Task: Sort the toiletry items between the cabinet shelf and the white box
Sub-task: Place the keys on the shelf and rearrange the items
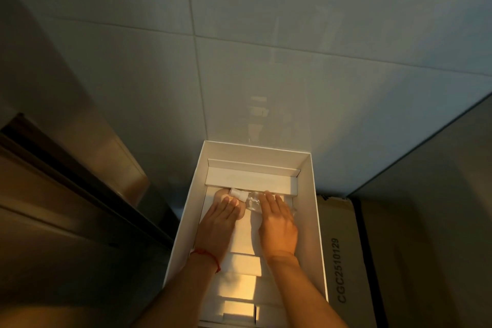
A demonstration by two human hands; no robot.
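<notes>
A white box [315, 210] stands open below me, against the tiled wall. Both my hands reach into it. A small clear bottle [251, 198] with a white cap lies on its side in the box's far half. My right hand [277, 224] lies palm down over the bottle's body with its fingers straight. My left hand [219, 218] rests flat beside it, fingertips at the white cap, over a pale rounded item [222, 193] that is mostly hidden. White cardboard dividers line the box floor.
A brown cardboard carton [343, 255] printed with a code stands right of the box. At the left is a dark cabinet [66, 194] with a metallic edge. The tiled wall [266, 61] rises behind the box.
</notes>
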